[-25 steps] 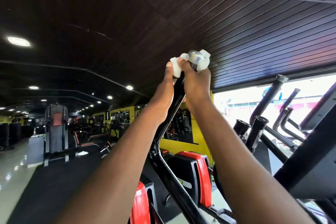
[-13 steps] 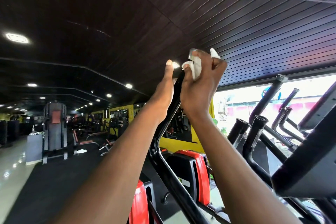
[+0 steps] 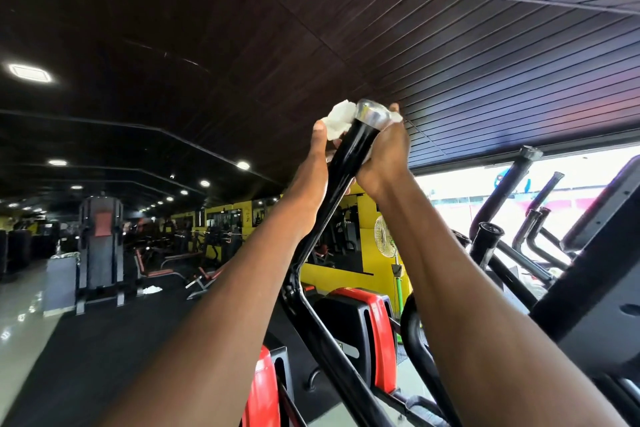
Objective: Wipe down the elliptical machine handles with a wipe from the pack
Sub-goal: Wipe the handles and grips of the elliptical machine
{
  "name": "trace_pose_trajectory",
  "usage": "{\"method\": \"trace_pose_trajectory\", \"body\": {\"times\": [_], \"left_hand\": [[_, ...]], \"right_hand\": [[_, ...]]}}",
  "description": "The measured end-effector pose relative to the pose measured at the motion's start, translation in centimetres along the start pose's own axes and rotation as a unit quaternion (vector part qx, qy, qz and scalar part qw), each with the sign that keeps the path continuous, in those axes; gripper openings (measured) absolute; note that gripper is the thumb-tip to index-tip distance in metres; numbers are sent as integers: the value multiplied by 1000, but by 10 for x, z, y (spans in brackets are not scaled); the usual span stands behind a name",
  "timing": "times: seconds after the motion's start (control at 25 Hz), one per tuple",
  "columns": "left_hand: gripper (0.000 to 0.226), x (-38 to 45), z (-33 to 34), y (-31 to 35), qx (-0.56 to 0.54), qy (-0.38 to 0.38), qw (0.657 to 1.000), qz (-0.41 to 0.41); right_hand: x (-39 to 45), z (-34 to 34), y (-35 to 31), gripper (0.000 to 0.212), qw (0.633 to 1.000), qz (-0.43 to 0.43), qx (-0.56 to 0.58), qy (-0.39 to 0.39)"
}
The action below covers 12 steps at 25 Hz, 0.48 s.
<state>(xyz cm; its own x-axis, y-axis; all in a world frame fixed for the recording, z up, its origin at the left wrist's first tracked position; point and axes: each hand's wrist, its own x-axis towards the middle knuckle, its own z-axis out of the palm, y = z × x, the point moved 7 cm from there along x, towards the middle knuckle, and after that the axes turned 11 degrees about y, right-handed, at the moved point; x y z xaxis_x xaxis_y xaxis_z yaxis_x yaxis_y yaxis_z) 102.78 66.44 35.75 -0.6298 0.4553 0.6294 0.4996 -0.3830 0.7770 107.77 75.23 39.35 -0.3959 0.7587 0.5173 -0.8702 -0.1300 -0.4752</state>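
A glossy black elliptical handle [image 3: 349, 158] rises from the bottom centre to a silver end cap [image 3: 373, 113] high in the head view. My right hand [image 3: 382, 158] is closed around the handle just below the cap, from the right. It presses a crumpled white wipe [image 3: 340, 120] around the back of the bar. The wipe bunches out to the left of the cap, and a small corner shows by my right fingertips. My left hand [image 3: 311, 166] grips the handle from the left, its thumb pointing up against the wipe. The wipe pack is out of sight.
Other black handles [image 3: 485, 243] and a taller bar [image 3: 509, 180] stand to the right, beside a dark console [image 3: 609, 263]. Red and black machine covers [image 3: 367, 326] sit below my arms. A fan [image 3: 383, 236] and a yellow wall lie behind; weight machines [image 3: 100, 246] stand far left.
My right hand has slid down off the handle's tip, so the silver cap shows again. The wipe now bunches to the left of the cap. My left hand stays on the bar.
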Motion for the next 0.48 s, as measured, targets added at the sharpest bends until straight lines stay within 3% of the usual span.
{"method": "trace_pose_trajectory", "body": {"times": [0.08, 0.16, 0.2, 0.36, 0.48], "left_hand": [[76, -2, -1, -1, -28, 4, 1000, 3], [68, -6, -4, -2, -46, 14, 998, 30], [66, -8, -7, -3, -52, 25, 998, 38], [64, -14, -22, -13, -84, 60, 995, -6], [60, -22, -22, -26, 17, 35, 999, 20]], "right_hand": [[-16, -5, 8, 55, 996, -81, -31, 10], [-43, -11, 19, 40, 971, -191, -141, -6], [-54, -15, 31, 33, 961, -205, -182, -29], [-80, -33, 70, 50, 950, -100, -278, -99], [-67, -41, 65, 45, 964, -79, -239, -84]]}}
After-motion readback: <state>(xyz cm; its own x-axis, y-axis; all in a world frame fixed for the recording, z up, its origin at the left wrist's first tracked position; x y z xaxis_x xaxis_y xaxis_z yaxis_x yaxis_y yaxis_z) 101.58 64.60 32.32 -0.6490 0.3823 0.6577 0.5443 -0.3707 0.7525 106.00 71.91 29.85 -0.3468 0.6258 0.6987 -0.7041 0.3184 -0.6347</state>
